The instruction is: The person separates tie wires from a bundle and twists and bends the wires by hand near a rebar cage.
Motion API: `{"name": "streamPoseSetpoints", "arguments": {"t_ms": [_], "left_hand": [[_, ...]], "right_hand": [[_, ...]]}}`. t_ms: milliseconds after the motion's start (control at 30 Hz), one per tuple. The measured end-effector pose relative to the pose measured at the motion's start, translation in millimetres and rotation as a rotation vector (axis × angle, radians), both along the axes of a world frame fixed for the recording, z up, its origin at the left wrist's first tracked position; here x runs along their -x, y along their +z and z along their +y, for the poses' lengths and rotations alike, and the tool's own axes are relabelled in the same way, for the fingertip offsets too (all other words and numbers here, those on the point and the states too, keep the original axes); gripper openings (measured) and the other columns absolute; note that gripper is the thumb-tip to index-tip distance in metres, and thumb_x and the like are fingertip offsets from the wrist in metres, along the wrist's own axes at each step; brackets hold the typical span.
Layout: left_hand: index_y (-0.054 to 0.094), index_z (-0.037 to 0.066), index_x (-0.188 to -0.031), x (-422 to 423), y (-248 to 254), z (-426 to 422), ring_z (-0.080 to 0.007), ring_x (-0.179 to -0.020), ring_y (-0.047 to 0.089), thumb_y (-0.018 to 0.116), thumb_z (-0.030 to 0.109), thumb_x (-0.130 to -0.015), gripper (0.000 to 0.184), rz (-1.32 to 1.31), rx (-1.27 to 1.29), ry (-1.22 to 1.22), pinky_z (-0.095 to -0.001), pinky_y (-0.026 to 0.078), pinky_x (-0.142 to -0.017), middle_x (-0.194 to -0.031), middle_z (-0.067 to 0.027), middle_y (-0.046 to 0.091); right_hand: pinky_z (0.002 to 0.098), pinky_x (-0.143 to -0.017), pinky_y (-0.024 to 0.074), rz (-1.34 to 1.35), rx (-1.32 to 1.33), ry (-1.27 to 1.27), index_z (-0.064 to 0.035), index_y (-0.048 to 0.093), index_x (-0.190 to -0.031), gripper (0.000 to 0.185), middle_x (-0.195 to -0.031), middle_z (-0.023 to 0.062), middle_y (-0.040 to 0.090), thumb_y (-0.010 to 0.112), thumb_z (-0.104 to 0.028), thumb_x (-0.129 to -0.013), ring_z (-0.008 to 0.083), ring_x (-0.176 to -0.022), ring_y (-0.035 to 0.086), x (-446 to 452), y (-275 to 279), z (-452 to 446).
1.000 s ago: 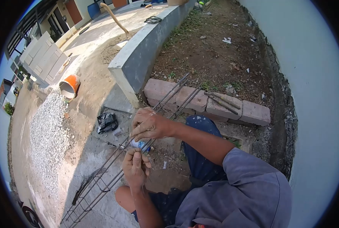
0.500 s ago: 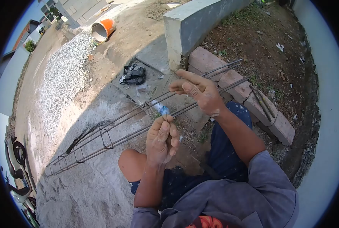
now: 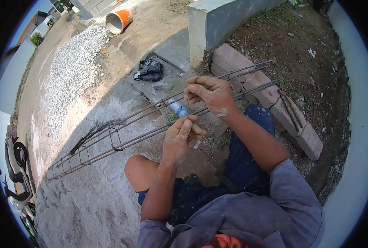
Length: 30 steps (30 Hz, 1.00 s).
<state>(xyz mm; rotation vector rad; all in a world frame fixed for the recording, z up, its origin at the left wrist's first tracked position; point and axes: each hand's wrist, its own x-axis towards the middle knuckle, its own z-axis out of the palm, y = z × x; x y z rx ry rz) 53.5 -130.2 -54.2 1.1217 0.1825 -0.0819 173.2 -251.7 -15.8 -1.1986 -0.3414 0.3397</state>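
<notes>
A thin tie wire (image 3: 187, 108) runs between my two hands. My left hand (image 3: 180, 138) is closed in a pinch around its lower part, thumb against fingers. Above and to the right, my right hand (image 3: 211, 95) pinches the upper part. Both hands are above a long rebar cage (image 3: 144, 137), made of parallel rods joined by square stirrups, which slants across the view. A bundle of dark wire (image 3: 83, 144) lies over the cage's left part. Behind my hands, a plastic bottle (image 3: 178, 108) with a blue label is partly hidden by the rods.
Reddish blocks (image 3: 270, 93) lie under the cage's right end, with two short rods (image 3: 290, 111) on them. A concrete wall (image 3: 198, 39) stands behind. Farther off are a black plastic bag (image 3: 149, 70), a gravel heap (image 3: 74, 68) and an orange drum (image 3: 120, 21).
My right hand's fingers, spread before, have closed on the wire and come down nearer my left hand. The whole view has shifted slightly.
</notes>
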Motion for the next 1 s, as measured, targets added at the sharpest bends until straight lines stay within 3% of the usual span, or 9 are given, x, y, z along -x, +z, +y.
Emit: {"name": "streamPoseSetpoints", "arguments": {"t_ms": [67, 167, 367, 567, 867, 1000], "left_hand": [[0.058, -0.003, -0.108, -1.8, -6.7, 4.0, -0.0129, -0.079, 0.061, 0.048, 0.025, -0.099, 0.03, -0.124, -0.224, -0.054, -0.0253, 0.05, -0.071, -0.076, -0.0021, 0.057], [0.059, -0.004, -0.106, -2.9, -1.7, 12.6, -0.0124, -0.077, 0.057, 0.047, 0.025, -0.1, 0.032, -0.095, -0.266, -0.098, -0.0268, 0.046, -0.077, -0.073, -0.0009, 0.054], [0.058, -0.004, -0.105, -4.3, 21.8, 26.7, -0.0108, -0.069, 0.052, 0.045, 0.025, -0.1, 0.032, -0.107, -0.196, -0.21, -0.0255, 0.045, -0.067, -0.071, -0.0004, 0.051], [0.054, -0.002, -0.11, 5.5, 0.2, 28.8, -0.0087, -0.064, 0.05, 0.045, 0.025, -0.1, 0.031, -0.012, -0.283, -0.499, -0.0242, 0.048, -0.063, -0.071, -0.0003, 0.05], [0.052, -0.003, -0.119, 2.2, 9.3, 50.0, -0.0118, -0.07, 0.06, 0.045, 0.023, -0.1, 0.033, 0.109, -0.2, -0.359, -0.0237, 0.05, -0.065, -0.084, -0.0041, 0.062], [0.058, 0.0, -0.107, -3.5, 1.0, 68.7, -0.0123, -0.072, 0.057, 0.051, 0.025, -0.098, 0.027, 0.086, -0.19, -0.033, -0.025, 0.048, -0.065, -0.081, -0.0027, 0.061]], "right_hand": [[0.0278, -0.065, 0.0582, 0.009, -0.027, -0.009, 0.007, 0.061, -0.105, 0.019, -0.086, 0.0127, 0.067, 0.061, -0.006, -0.09, 0.0191, -0.076, 0.067, -1.8, -2.5, -0.1], [0.0313, -0.065, 0.06, -0.002, -0.082, -0.024, 0.005, 0.061, -0.102, 0.015, -0.084, 0.0119, 0.065, 0.058, -0.006, -0.092, 0.02, -0.076, 0.067, -7.2, -0.4, -6.7], [0.0316, -0.061, 0.059, -0.047, -0.212, -0.075, 0.0048, 0.06, -0.104, 0.017, -0.082, 0.01, 0.063, 0.056, -0.007, -0.093, 0.018, -0.072, 0.064, -14.9, 8.9, -17.9], [0.0348, -0.064, 0.0591, -0.095, -0.37, -0.32, 0.0021, 0.06, -0.108, 0.018, -0.083, 0.0096, 0.062, 0.056, -0.007, -0.093, 0.0185, -0.073, 0.063, -73.9, 1.1, -74.6], [0.0383, -0.069, 0.0603, -0.129, -0.383, -0.503, 0.0017, 0.06, -0.104, 0.014, -0.083, 0.0095, 0.063, 0.057, -0.006, -0.091, 0.0201, -0.075, 0.063, -109.3, -19.7, -108.7], [0.0394, -0.07, 0.0602, -0.105, -0.379, -0.573, 0.0014, 0.059, -0.104, 0.014, -0.083, 0.0102, 0.062, 0.057, -0.005, -0.092, 0.021, -0.076, 0.063, -126.7, -35.3, -131.2]]}}
